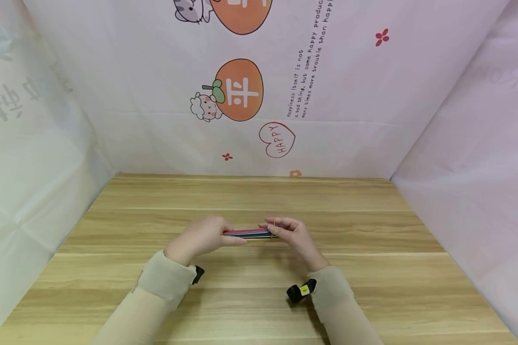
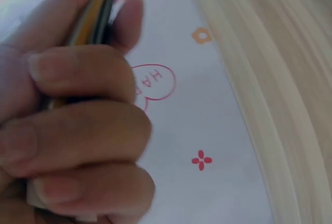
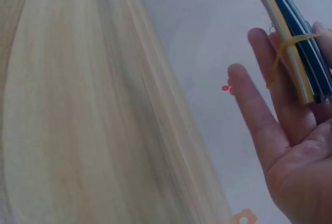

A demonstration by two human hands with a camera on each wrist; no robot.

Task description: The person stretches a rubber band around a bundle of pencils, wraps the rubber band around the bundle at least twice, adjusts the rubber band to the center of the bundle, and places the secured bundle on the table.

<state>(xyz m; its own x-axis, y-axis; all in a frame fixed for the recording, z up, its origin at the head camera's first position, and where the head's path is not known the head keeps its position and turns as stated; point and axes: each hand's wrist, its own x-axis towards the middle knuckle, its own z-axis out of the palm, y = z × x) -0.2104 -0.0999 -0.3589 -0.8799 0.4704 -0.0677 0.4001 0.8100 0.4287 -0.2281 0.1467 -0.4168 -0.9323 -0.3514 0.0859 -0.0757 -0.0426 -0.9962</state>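
Observation:
My left hand (image 1: 205,235) grips one end of a bundle of thin, long coloured strips (image 1: 252,234), with pink, white, dark blue and yellow layers showing. In the left wrist view its fingers (image 2: 88,136) curl round the bundle. At the other end my right hand (image 1: 295,237) holds a thin yellow rubber band (image 3: 302,38), which crosses the strips close to their ends. Seen from the right wrist, the band runs down to one of the fingers, while two fingers reach out fairly straight. The thumb is partly cut off by the frame's edge.
Below the hands lies a wood-grain table (image 1: 250,306). White printed sheeting (image 1: 349,86) stands behind it and on both sides. A black wrist device (image 1: 300,291) with a yellow label sits by the right sleeve.

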